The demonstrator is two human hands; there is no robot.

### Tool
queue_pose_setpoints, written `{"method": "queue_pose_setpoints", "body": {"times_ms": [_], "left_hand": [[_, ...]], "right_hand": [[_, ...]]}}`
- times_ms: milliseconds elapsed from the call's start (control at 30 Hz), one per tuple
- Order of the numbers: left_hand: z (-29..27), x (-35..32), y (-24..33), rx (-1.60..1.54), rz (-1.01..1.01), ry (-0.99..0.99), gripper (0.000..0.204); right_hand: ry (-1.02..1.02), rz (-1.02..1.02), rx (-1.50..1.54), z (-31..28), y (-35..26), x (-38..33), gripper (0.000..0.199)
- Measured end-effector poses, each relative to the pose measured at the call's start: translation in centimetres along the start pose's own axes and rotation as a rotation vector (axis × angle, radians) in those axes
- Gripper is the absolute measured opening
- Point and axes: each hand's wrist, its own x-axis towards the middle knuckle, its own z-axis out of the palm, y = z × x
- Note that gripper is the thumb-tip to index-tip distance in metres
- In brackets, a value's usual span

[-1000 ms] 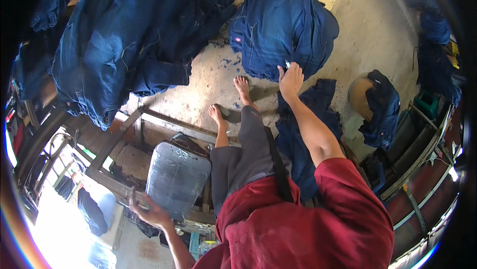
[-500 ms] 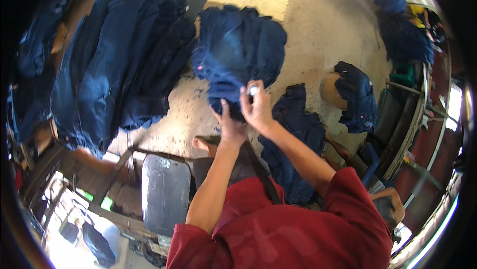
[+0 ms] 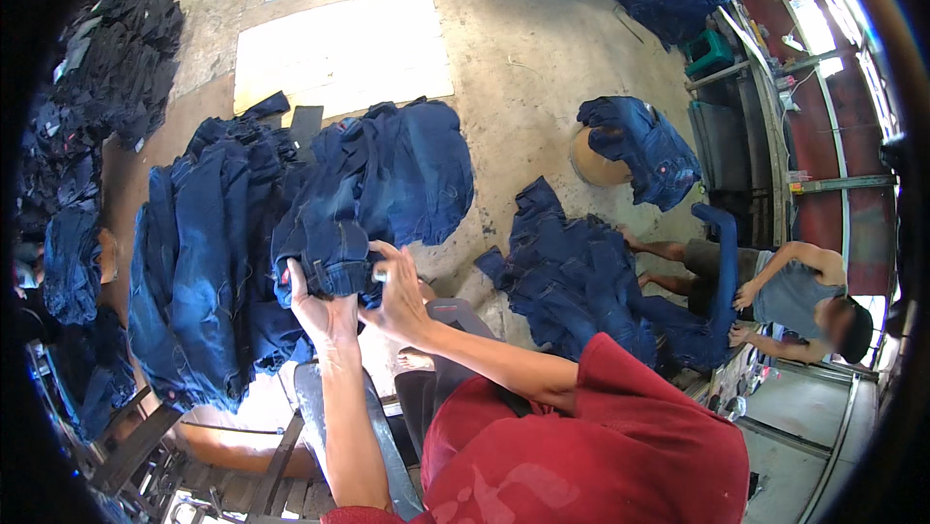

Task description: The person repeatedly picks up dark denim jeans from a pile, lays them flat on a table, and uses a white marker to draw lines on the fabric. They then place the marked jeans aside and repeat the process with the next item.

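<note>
A pair of dark blue jeans (image 3: 339, 243) is spread in front of me, its waistband turned toward me. My left hand (image 3: 325, 319) grips the waistband from the near side, thumb on top and the other fingers hidden in the cloth. Close beside it, my right hand (image 3: 399, 303) is curled at the waistband's right end. Between its thumb and fingers is a small pale, shiny thing, too small to name. The rest of the denim (image 3: 412, 170) lies bunched beyond my hands.
A large heap of jeans (image 3: 199, 262) lies at the left. To the right, another denim pile (image 3: 572, 282) lies on the floor before a seated co-worker (image 3: 799, 282), whose hands touch denim. More jeans (image 3: 644, 151) drape over a round tan stool (image 3: 596, 161). A dark bench (image 3: 363, 427) is below my arms.
My view has swung to the right, so things appear farther left and the co-worker shows fully. Both hands remain at the denim; the waistband now lies more open across my left hand.
</note>
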Motion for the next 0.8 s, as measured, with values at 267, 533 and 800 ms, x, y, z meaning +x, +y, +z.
{"method": "queue_pose_setpoints", "body": {"times_ms": [267, 533, 800], "left_hand": [[-6.0, -7.2, 11.5, 0.161, 0.243, 0.105, 0.036], [-17.6, -29.7, 8.5, 0.193, 0.398, 0.329, 0.054], [-28.9, -49.3, 14.1, 0.139, 0.618, 0.71, 0.056]], "right_hand": [[-0.402, -0.409, -0.158, 3.6, 1.0, -4.5, 0.062], [-0.784, -0.412, 0.074, -6.5, -7.5, -23.9, 0.054], [-0.547, 0.499, 0.619, -3.6, -9.7, -20.1, 0.055]]}}
